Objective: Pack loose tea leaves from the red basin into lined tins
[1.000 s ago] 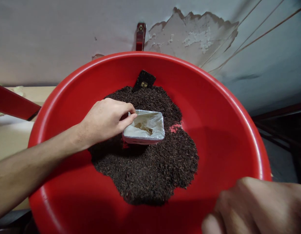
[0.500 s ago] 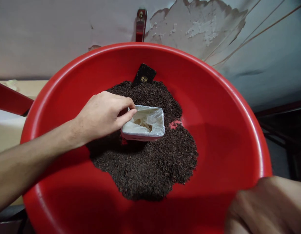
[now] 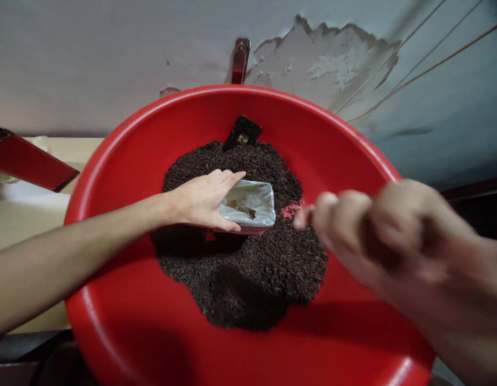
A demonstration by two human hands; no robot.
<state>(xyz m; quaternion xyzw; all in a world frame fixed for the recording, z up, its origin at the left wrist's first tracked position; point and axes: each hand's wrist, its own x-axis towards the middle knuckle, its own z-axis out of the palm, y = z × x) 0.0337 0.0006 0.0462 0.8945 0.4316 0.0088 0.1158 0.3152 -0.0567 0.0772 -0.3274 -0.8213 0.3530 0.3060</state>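
Note:
A small box (image 3: 254,217) lined with clear, crinkled plastic stands in the middle of dark, needle-like dried leaves that look like loose tea (image 3: 268,268). My left hand (image 3: 206,199) grips its left end, thumb along the near side and fingers over the far side. A few pale brown bits lie inside the liner. My right hand (image 3: 364,230), smeared by motion, hovers over the right side of the big red basin (image 3: 123,321), apart from the box. Its fingers look curled, and I cannot make out anything in them.
Behind the box, a black card-like piece with gold marks (image 3: 243,134) sticks up from the leaves. A dark red bar (image 3: 31,161) reaches in at the left, over a pale surface (image 3: 23,214). A wall with peeling paint (image 3: 328,59) rises behind, with strings (image 3: 417,69) at right.
My left hand has gone from pinching the box's rim to spanning its left end. My right hand has come up from the lower right corner, inward over the basin.

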